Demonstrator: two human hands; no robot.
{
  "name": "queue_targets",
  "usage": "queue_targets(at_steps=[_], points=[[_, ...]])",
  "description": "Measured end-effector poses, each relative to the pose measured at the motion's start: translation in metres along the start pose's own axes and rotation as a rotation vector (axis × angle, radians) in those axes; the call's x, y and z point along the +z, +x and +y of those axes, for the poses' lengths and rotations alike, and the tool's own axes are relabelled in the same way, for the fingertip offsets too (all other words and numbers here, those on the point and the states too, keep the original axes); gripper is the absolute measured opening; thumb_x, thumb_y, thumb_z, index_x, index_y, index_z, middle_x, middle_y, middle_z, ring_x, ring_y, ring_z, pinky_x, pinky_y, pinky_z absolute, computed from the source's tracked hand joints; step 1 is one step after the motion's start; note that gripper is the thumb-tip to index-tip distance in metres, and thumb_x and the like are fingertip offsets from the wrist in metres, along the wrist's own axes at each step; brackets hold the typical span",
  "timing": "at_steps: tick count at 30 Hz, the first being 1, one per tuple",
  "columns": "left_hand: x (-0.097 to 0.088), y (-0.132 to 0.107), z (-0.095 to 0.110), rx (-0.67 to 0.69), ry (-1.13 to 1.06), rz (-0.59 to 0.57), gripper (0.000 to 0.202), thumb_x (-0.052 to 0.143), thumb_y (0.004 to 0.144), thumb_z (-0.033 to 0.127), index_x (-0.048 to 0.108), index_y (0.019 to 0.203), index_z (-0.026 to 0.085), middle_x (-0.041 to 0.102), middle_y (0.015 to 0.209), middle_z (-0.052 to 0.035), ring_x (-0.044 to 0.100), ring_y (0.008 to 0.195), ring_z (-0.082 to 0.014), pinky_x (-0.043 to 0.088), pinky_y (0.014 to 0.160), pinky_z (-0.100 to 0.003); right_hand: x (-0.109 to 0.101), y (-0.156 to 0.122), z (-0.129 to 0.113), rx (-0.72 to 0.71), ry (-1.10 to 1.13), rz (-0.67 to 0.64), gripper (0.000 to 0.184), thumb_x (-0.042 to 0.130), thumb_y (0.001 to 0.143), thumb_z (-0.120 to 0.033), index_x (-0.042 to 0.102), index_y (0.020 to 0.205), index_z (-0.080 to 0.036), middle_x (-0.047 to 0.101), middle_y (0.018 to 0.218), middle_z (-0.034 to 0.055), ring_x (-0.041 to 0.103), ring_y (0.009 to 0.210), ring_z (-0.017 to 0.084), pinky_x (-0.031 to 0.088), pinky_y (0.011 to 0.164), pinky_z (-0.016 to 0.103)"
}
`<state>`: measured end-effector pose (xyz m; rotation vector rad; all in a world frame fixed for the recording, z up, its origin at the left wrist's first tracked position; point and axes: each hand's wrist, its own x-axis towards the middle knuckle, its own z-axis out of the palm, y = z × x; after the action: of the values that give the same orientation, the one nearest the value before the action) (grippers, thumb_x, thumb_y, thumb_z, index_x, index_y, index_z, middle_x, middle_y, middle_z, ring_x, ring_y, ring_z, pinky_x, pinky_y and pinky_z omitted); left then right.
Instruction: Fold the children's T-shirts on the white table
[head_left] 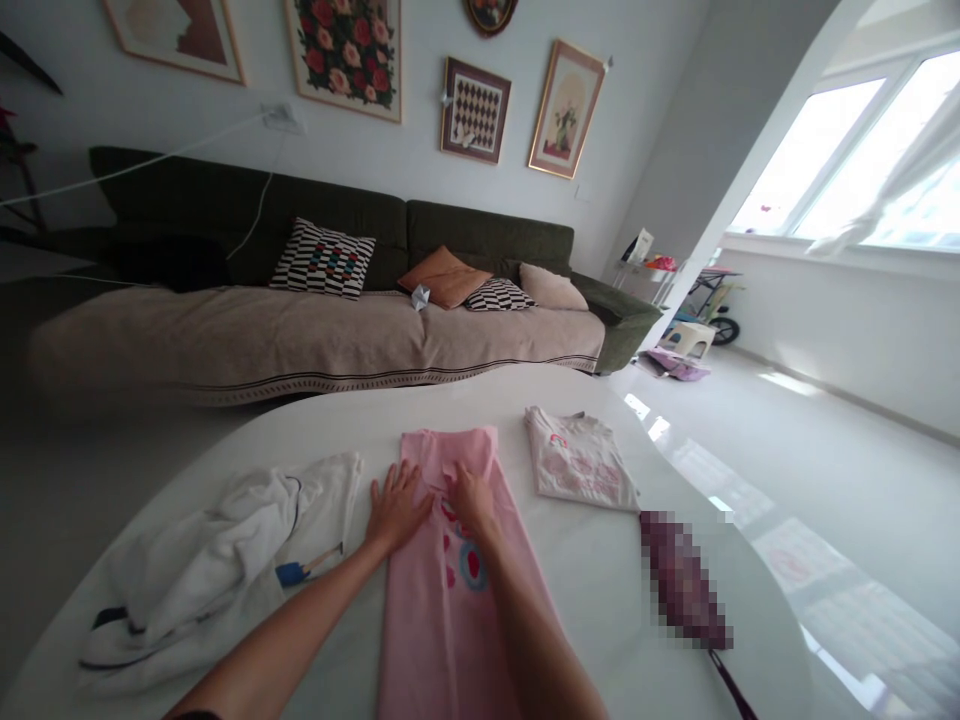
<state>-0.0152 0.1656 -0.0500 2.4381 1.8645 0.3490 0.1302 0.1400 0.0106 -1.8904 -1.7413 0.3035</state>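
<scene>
A long pink garment [420, 620] with a red and blue print lies folded lengthwise on the white table. My left hand [397, 508] rests flat on its left edge near the far end, fingers spread. On the upper middle of the same cloth is my right hand [471, 500], its fingers drawn together on a small fold of the fabric. To the left lies a crumpled white garment [225, 550] with dark trim and a blue patch. A neatly folded white T-shirt [577, 462] with a pink print sits to the right.
The round-edged white table [600, 600] carries everything. A blurred-out maroon item [684, 580] with a strap lies at its right. Beyond stands a dark green sofa [487, 232] with a beige cover [360, 335] and several cushions. A white stool [688, 338] is near the window.
</scene>
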Motion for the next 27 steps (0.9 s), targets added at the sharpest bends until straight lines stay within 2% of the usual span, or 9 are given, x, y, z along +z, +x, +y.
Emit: queue_targets(at_steps=[2,5,10,12,14,16,19,24,27], points=[[0.001,0.000,-0.001,0.007,0.007,0.016,0.059,0.027,0.086,0.050,0.032,0.137,0.021,0.025,0.147,-0.0071,0.018,0.134,-0.0288,0.018,0.103,-0.055,0.000,-0.010,0.000,-0.072,0.017,-0.054,0.041,0.050,0.070,-0.011,0.057,0.109,-0.020,0.066,0.091,0.0066,0.061,0.081,0.018,0.041,0.067,0.024],[0.002,0.000,-0.001,0.020,0.016,0.039,0.058,0.029,0.086,0.047,0.032,0.137,0.021,0.025,0.147,-0.0069,0.019,0.134,-0.0287,0.018,0.103,-0.055,-0.020,-0.044,0.017,-0.115,0.049,-0.065,0.034,0.050,0.075,-0.016,0.055,0.108,-0.023,0.063,0.096,0.0032,0.060,0.083,0.014,0.042,0.070,0.021],[-0.002,0.000,0.001,0.000,0.016,0.007,0.058,0.029,0.086,0.048,0.033,0.137,0.020,0.024,0.148,-0.0075,0.018,0.134,-0.0287,0.018,0.103,-0.053,-0.055,-0.147,0.056,0.081,-0.019,0.010,0.007,0.047,0.080,-0.026,0.052,0.079,-0.021,0.059,0.071,0.0019,0.056,0.062,0.015,0.040,0.058,0.024],[-0.005,0.000,0.003,-0.006,0.018,-0.003,0.059,0.029,0.086,0.049,0.033,0.137,0.020,0.024,0.148,-0.0079,0.018,0.134,-0.0288,0.018,0.103,-0.054,-0.055,-0.185,0.061,0.159,-0.069,-0.033,0.006,0.052,0.077,-0.027,0.048,0.074,-0.023,0.059,0.066,0.0000,0.057,0.059,0.016,0.037,0.055,0.024],[-0.007,0.000,0.004,-0.004,0.020,-0.009,0.059,0.029,0.086,0.049,0.033,0.137,0.020,0.024,0.148,-0.0081,0.018,0.134,-0.0289,0.018,0.103,-0.054,-0.049,-0.210,0.058,0.193,-0.128,-0.091,0.006,0.053,0.075,-0.021,0.048,0.076,-0.024,0.062,0.070,0.0010,0.060,0.062,0.018,0.037,0.055,0.025],[-0.008,-0.001,0.005,-0.001,0.023,-0.016,0.059,0.028,0.086,0.048,0.032,0.137,0.019,0.024,0.148,-0.0079,0.019,0.134,-0.0287,0.018,0.103,-0.054,-0.042,-0.219,0.052,0.221,-0.213,-0.113,0.011,0.047,0.076,-0.012,0.049,0.079,-0.023,0.065,0.074,0.0038,0.063,0.066,0.020,0.037,0.056,0.026],[-0.009,-0.001,0.006,-0.009,0.034,-0.028,0.059,0.027,0.086,0.048,0.030,0.138,0.019,0.023,0.148,-0.0082,0.017,0.134,-0.0285,0.019,0.103,-0.054,-0.038,-0.215,0.044,0.251,-0.288,-0.110,0.019,0.040,0.076,-0.006,0.049,0.076,-0.022,0.066,0.070,0.0058,0.063,0.067,0.021,0.035,0.056,0.027],[-0.008,0.000,0.005,-0.007,0.034,-0.030,0.059,0.028,0.086,0.049,0.030,0.138,0.021,0.022,0.148,-0.0073,0.016,0.135,-0.0285,0.019,0.103,-0.054,-0.038,-0.212,0.035,0.185,-0.211,-0.074,0.016,0.042,0.078,-0.011,0.049,0.071,-0.024,0.064,0.064,0.0023,0.061,0.059,0.018,0.032,0.052,0.026],[-0.006,0.000,0.004,-0.001,0.029,-0.026,0.059,0.028,0.086,0.049,0.030,0.138,0.020,0.022,0.148,-0.0076,0.016,0.135,-0.0290,0.018,0.103,-0.055,-0.041,-0.208,0.035,0.114,-0.227,-0.152,0.017,0.043,0.077,-0.012,0.053,0.068,-0.022,0.064,0.062,0.0028,0.059,0.057,0.017,0.029,0.050,0.026]])
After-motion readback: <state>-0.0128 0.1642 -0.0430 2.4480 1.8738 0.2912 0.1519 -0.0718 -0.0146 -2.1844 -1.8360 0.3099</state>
